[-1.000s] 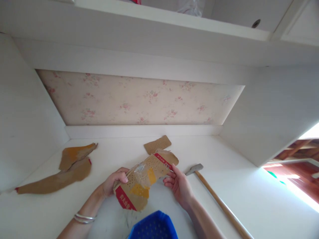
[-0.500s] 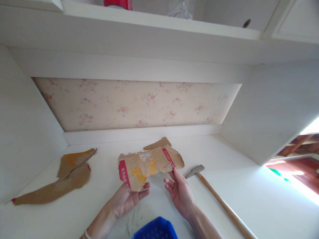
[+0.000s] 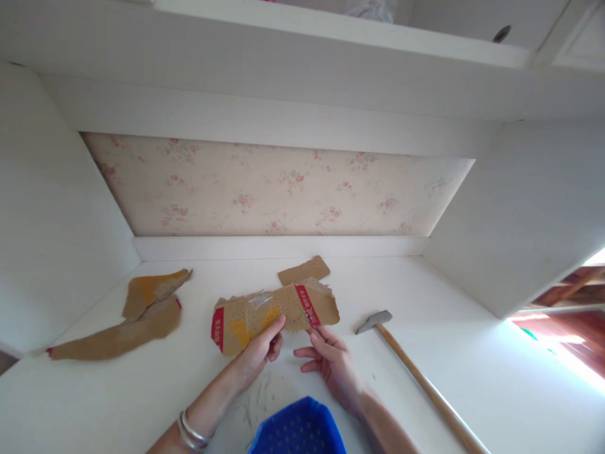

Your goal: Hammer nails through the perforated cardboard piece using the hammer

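A torn strip of brown cardboard [image 3: 278,309] with red printed bands, yellow tape patches and many small holes is held just over the white surface. My left hand [image 3: 259,347] grips its lower edge near the middle, thumb on top. At the lower right edge, my right hand [image 3: 331,362] pinches it between thumb and forefinger, its other fingers loose. Behind it lies a smaller perforated cardboard piece [image 3: 305,270]. To the right of my right hand is a hammer [image 3: 378,322] with a grey head and long wooden handle.
A blue perforated basket [image 3: 302,429] stands at the near edge below my hands. Two torn cardboard pieces [image 3: 118,337] lie at the left. White side panels [image 3: 501,208] and an overhead shelf [image 3: 302,69] enclose the surface, with floral wallpaper [image 3: 278,189] behind.
My left hand has shifted its hold, its thumb now lying on top of the cardboard. The strip sits a little further left and flatter. The view has shifted slightly.
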`<action>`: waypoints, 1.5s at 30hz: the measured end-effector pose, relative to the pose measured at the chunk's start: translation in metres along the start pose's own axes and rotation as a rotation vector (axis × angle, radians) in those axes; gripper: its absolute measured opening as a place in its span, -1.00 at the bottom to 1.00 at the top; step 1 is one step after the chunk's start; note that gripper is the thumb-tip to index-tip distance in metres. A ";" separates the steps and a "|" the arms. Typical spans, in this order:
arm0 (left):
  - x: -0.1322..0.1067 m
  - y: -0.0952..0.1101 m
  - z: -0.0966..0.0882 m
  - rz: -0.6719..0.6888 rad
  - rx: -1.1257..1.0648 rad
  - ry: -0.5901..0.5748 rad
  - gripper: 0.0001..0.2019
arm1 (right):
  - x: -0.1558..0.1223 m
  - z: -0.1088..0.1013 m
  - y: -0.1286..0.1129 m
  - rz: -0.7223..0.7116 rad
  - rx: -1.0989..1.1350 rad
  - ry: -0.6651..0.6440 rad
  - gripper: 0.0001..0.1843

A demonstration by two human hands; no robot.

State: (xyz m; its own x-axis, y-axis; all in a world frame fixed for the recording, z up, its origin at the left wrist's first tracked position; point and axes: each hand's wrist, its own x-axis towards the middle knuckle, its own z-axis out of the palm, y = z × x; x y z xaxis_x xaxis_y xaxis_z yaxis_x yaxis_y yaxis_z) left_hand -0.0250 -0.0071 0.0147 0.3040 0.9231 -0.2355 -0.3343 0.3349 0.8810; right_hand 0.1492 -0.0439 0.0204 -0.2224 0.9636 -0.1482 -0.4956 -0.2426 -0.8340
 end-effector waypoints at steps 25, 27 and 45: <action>-0.003 0.004 -0.004 -0.064 -0.242 -0.015 -0.78 | 0.003 -0.010 0.015 -0.340 -1.072 0.273 -0.44; -0.003 0.005 -0.005 -0.063 -0.258 -0.015 -0.78 | 0.002 -0.010 0.016 -0.350 -1.079 0.267 -0.51; -0.011 0.005 0.000 -0.050 0.007 0.005 -0.72 | -0.006 -0.004 0.008 -0.367 -0.945 0.153 -0.67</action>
State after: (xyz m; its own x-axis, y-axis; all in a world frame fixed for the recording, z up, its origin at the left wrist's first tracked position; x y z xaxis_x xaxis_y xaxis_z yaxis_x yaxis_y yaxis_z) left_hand -0.0300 -0.0154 0.0221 0.3159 0.9060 -0.2816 -0.3125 0.3796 0.8708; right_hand 0.1503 -0.0513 0.0123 -0.0478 0.9806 0.1900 0.3677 0.1941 -0.9095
